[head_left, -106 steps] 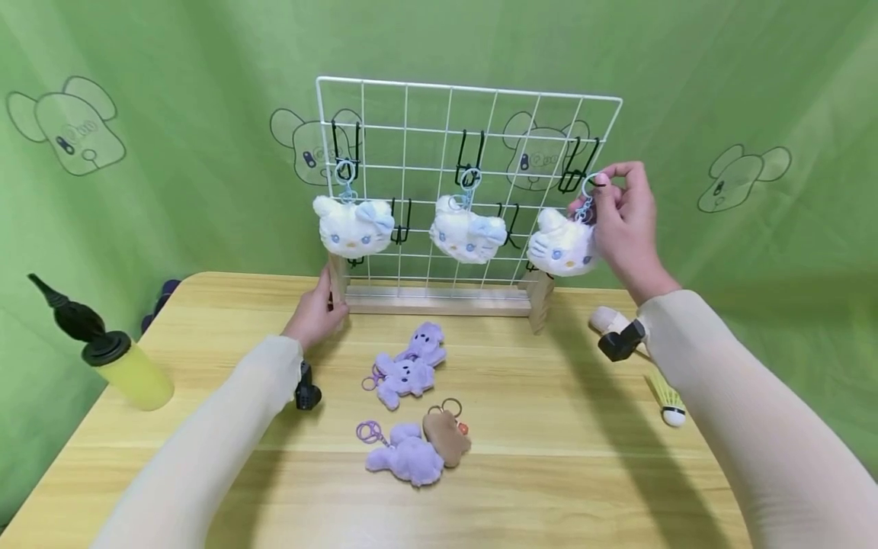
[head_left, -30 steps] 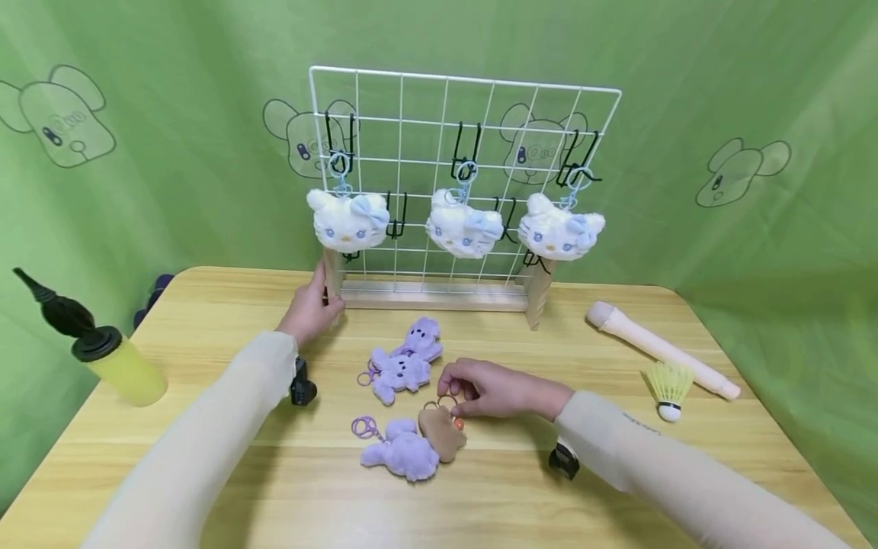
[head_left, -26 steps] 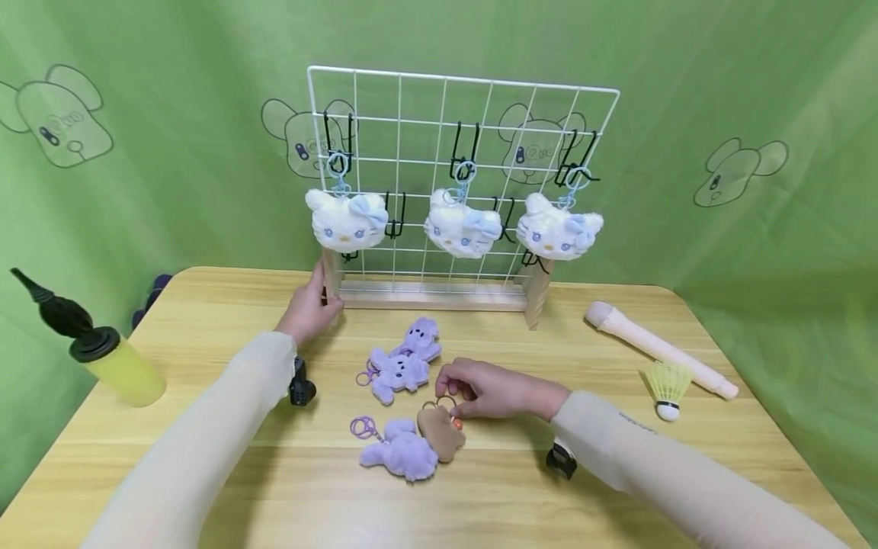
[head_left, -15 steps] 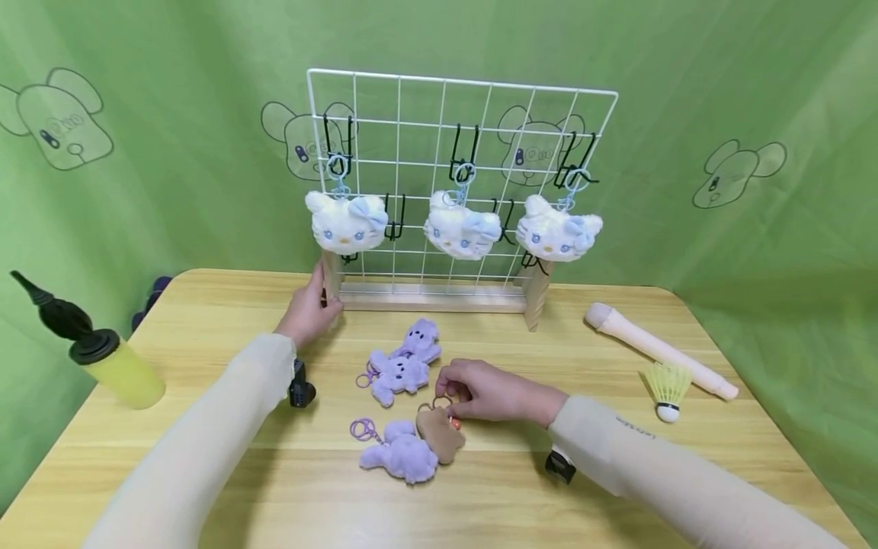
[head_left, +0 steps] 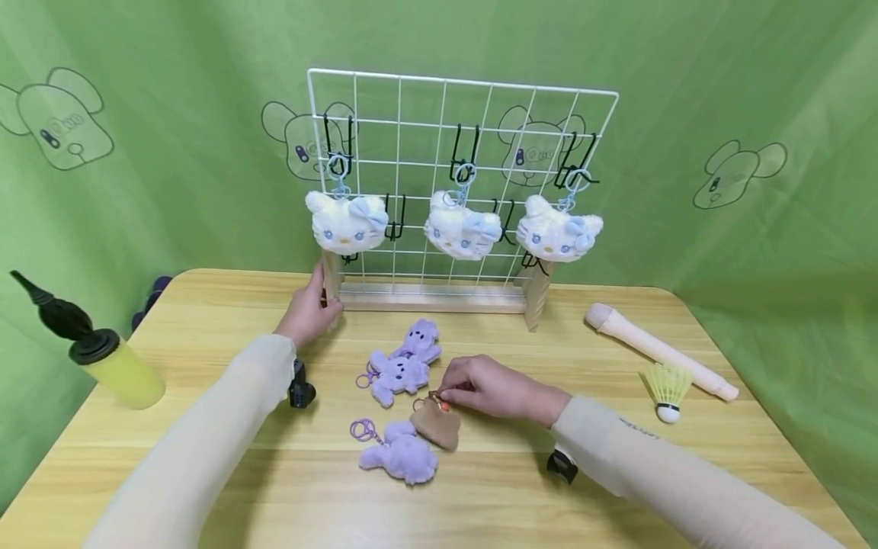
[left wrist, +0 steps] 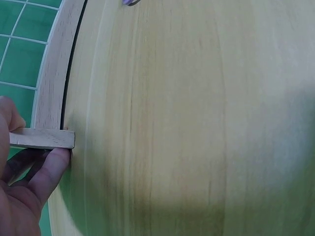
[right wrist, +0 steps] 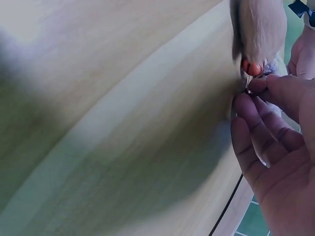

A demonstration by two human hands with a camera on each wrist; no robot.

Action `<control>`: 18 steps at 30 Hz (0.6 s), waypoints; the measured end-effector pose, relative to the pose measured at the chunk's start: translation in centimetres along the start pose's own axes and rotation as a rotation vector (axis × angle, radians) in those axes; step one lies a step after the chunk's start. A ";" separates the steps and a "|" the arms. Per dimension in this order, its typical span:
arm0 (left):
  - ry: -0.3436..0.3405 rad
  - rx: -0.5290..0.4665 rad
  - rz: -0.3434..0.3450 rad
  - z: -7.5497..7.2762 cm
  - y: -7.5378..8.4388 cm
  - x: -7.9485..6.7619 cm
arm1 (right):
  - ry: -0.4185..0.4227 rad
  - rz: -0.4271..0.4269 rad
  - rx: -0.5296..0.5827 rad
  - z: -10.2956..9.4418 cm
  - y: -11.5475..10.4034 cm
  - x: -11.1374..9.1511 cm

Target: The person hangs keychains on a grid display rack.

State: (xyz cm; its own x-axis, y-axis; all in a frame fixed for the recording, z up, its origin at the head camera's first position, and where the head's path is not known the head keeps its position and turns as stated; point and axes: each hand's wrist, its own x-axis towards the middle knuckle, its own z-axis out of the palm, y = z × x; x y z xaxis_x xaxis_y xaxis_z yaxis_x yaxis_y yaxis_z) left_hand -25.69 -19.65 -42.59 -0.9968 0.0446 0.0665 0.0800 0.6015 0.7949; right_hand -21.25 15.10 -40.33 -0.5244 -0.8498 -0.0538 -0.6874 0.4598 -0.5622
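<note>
My right hand (head_left: 488, 387) pinches the metal ring of a brown plush keychain (head_left: 437, 425) between thumb and fingertips. In the right wrist view an orange bead (right wrist: 252, 68) dangles beside the pinched ring. Around the left wooden foot (left wrist: 43, 138) of a white wire grid rack (head_left: 439, 297), my left hand (head_left: 306, 311) has its thumb and fingers on either side. Three white cat-head plush keychains, left (head_left: 347, 223), middle (head_left: 461, 226) and right (head_left: 557, 230), hang from the rack's upper black hooks. A purple plush keychain (head_left: 405, 456) lies beside the brown one.
Two more purple plush keychains (head_left: 400, 374) lie between the rack and my right hand. A yellow hand pump (head_left: 123, 366) stands at the left. On the right are a pink microphone (head_left: 658, 348) and a yellow shuttlecock (head_left: 667, 389). Lower black hooks (head_left: 395, 221) carry nothing.
My right hand left the right cat-head keychain hanging on its hook and came down to the brown keychain. Just now it has lifted the ring, and the brown plush has turned. The left hand stays put.
</note>
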 end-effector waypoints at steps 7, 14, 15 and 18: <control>0.003 0.006 0.001 0.1 0.1 0.1 | 0.038 0.020 0.033 -0.5 -0.4 -0.5; -0.001 0.003 -0.009 0.1 0.1 -0.1 | 0.072 0.044 0.238 -1.3 -1.0 -1.0; -0.001 0.006 -0.012 0.0 0.2 -0.1 | 0.075 0.037 0.265 -1.3 -1.0 -1.1; -0.003 0.010 -0.016 0.0 0.3 -0.2 | 0.086 0.018 0.324 -1.5 -0.9 -1.4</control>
State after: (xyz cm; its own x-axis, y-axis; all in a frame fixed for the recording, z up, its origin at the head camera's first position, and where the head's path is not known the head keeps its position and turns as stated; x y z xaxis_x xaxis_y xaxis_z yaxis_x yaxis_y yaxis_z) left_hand -25.48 -19.48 -42.41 -0.9979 0.0374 0.0519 0.0640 0.6102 0.7897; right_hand -20.61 16.23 -38.53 -0.5853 -0.8108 -0.0041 -0.4890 0.3570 -0.7959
